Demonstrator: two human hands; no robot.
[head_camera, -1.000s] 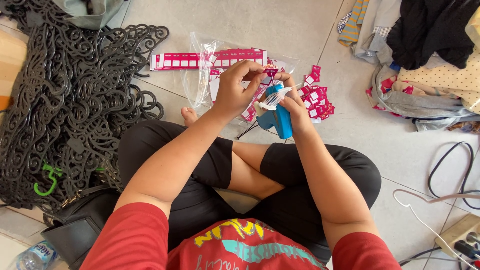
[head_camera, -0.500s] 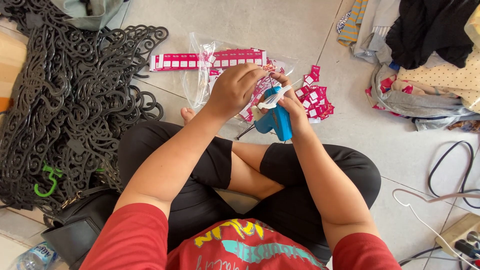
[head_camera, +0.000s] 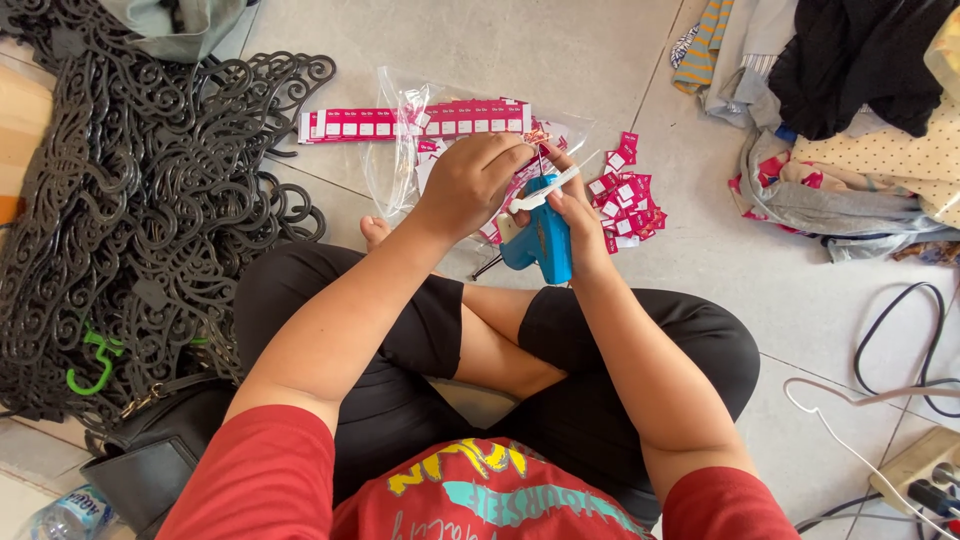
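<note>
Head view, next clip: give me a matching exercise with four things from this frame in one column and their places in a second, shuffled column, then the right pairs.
Things:
1. blue tagging gun
2. pile of black hangers
3. heap of clothes
4. loose pink tags

Places:
A. on the floor at the person's left
B. at the top right of the frame
C. on the tiles just right of the hands
D. held in the right hand, with the left hand at its top

Pairs: 1-D, 2-A, 3-B, 4-C
</note>
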